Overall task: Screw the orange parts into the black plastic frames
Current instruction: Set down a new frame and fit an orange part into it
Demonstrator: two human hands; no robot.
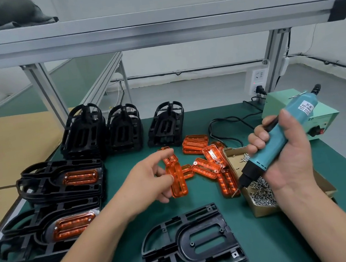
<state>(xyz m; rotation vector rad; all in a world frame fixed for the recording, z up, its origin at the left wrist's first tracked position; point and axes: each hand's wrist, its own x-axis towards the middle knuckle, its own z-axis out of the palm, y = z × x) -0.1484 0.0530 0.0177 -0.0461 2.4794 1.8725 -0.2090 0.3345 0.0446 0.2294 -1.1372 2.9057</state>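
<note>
Two bare hands, the left hand (150, 179) and the right hand (284, 154), carried short-cut nails at the fingertips. Back from the fingers, past each wrist, both forearms (85, 253) lay uncovered, with skin down to the view's lower edge.

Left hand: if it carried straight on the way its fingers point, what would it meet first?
The orange part lying right at the fingertips of the left hand; whether they already touch it is unclear.

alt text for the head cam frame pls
Left hand pinches an orange part from a loose pile; right hand grips a teal electric screwdriver above a box of screws. An empty black frame lies nearest on the green mat, finished frames stacked at left.
</note>
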